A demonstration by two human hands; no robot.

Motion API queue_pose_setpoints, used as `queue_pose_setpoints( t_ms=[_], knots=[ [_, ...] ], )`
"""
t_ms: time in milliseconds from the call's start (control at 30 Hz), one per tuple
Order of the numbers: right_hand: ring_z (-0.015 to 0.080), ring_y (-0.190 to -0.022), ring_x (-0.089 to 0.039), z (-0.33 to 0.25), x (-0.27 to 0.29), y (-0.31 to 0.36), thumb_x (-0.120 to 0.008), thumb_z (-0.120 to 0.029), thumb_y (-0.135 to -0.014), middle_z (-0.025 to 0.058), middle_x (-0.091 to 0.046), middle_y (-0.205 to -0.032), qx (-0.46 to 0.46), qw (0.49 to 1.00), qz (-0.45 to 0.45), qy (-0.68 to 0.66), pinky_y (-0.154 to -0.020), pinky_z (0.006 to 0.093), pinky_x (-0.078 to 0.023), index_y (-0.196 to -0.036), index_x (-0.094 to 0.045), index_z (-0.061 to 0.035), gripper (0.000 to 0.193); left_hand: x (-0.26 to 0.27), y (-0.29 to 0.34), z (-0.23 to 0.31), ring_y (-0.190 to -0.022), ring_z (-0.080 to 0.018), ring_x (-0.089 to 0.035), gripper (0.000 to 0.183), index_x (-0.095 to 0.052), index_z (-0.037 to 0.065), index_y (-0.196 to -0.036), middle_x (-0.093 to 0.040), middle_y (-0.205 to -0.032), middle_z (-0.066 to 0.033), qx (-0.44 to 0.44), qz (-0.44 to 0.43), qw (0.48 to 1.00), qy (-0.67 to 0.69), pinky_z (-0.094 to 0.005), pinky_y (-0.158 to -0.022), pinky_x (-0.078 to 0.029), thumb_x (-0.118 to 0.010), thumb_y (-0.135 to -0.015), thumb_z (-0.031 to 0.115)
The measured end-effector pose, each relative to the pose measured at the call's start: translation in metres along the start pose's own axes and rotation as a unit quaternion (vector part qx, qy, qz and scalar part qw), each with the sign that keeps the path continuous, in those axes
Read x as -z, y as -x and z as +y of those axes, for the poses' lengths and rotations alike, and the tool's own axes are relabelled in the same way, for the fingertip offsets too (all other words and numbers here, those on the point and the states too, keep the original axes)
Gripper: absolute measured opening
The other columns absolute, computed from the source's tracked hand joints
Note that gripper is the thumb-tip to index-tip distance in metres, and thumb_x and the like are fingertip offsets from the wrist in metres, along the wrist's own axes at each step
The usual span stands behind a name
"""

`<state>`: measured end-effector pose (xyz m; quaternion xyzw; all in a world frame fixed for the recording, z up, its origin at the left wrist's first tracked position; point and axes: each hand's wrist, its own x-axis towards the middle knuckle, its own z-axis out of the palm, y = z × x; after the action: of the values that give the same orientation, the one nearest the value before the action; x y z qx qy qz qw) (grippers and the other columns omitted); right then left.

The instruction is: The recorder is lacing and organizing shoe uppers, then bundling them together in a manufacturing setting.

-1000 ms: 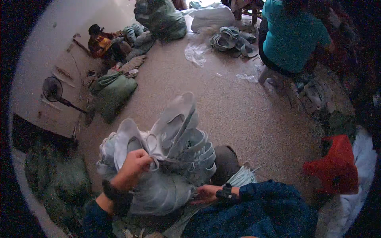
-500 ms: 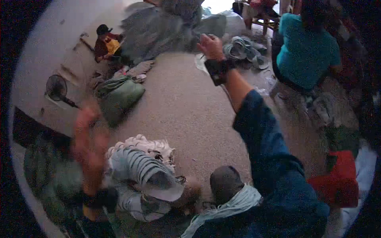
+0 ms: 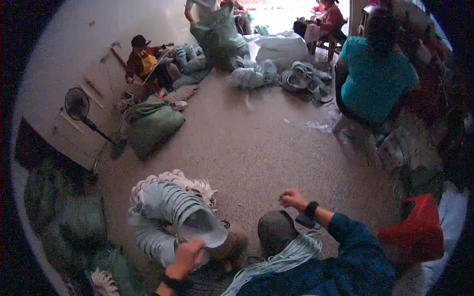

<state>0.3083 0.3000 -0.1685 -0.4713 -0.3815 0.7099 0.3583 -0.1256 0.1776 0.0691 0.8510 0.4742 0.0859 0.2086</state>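
My left hand (image 3: 186, 255) is at the lower edge of a curved stack of grey shoe uppers (image 3: 173, 202), its fingers curled beside the front piece. Whether it grips that piece is not clear. Over my dark-clad knee (image 3: 276, 231) hovers my right hand (image 3: 294, 200), fingers bent inward with nothing visible in them. Pale green laces (image 3: 281, 261) drape across my lap, below the right forearm. Behind the grey stack lies a row of pinkish-white uppers (image 3: 173, 177).
A stuffed green sack (image 3: 155, 123) and a black fan (image 3: 79, 103) stand left. At the back are grey bundles (image 3: 254, 75), a white sack (image 3: 281, 49) and a person holding a green sack (image 3: 222, 39). Rightward are a red plastic stool (image 3: 414, 232) and a seated person in teal (image 3: 377, 81).
Both hands have drawn back: the right from far ahead toward my knee, the left from the side to the grey stack. The large blurred grey mass ahead is gone; grey bundles now show on the floor.
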Motion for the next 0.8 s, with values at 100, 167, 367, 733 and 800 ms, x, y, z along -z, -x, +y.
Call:
queue_pose_setpoints(
  t_ms=[100,167,367,733,800],
  knots=[
    [0.0206,-0.08,-0.066,-0.021,0.015,0.019,-0.06,-0.017,-0.088,0.0119,-0.066,-0.099,-0.028,0.998,0.054,-0.002,-0.067,0.0343,-0.056,-0.115,-0.054,-0.0006,0.032,-0.02,0.014,0.01,-0.087,-0.038,-0.062,0.02,-0.058,0.004,-0.098,-0.062,-0.099,-0.0182,-0.01,-0.044,0.999,0.011,-0.0458,-0.072,-0.051,-0.061,-0.079,0.009],
    [0.021,-0.076,-0.066,-0.049,0.029,0.021,-0.061,-0.018,-0.089,0.0131,-0.066,-0.097,0.005,0.996,0.083,0.024,-0.064,0.0343,-0.056,-0.118,-0.05,-0.0002,0.036,-0.034,0.021,0.025,-0.086,-0.0369,-0.062,0.02,-0.058,0.006,-0.1,-0.062,-0.098,-0.0166,0.008,-0.063,0.998,-0.008,-0.0451,-0.071,-0.051,-0.06,-0.082,0.015],
    [0.0277,-0.079,-0.067,-0.126,-0.007,0.004,-0.063,-0.019,-0.088,0.0163,-0.065,-0.1,0.006,0.997,-0.024,0.07,-0.065,0.0405,-0.056,-0.132,-0.038,-0.0058,0.052,-0.083,0.083,0.035,-0.089,-0.0363,-0.061,0.017,-0.062,0.01,-0.098,-0.062,-0.095,-0.0145,0.038,-0.041,0.996,0.064,-0.0463,-0.075,-0.05,-0.058,-0.083,0.016],
    [0.023,-0.058,-0.056,-0.354,-0.013,-0.038,-0.038,-0.053,-0.088,0.0139,-0.06,-0.081,0.161,0.957,0.077,0.228,-0.048,0.0334,-0.044,-0.106,-0.047,-0.0043,0.053,-0.131,0.155,0.004,-0.102,-0.0313,-0.058,0.026,-0.064,0.011,-0.099,-0.063,-0.101,-0.0112,0.084,0.035,0.995,-0.041,-0.0512,-0.091,-0.041,-0.064,-0.076,0.023],
    [0.0243,-0.067,-0.06,-0.337,-0.021,-0.039,-0.056,-0.032,-0.086,0.0135,-0.058,-0.087,0.159,0.936,0.034,0.314,-0.054,0.0355,-0.049,-0.127,-0.033,-0.005,0.054,-0.144,0.172,-0.004,-0.106,-0.0303,-0.056,0.027,-0.064,0.012,-0.1,-0.063,-0.105,-0.01,0.107,0.05,0.992,-0.051,-0.0537,-0.096,-0.036,-0.064,-0.075,0.023]
  ],
)
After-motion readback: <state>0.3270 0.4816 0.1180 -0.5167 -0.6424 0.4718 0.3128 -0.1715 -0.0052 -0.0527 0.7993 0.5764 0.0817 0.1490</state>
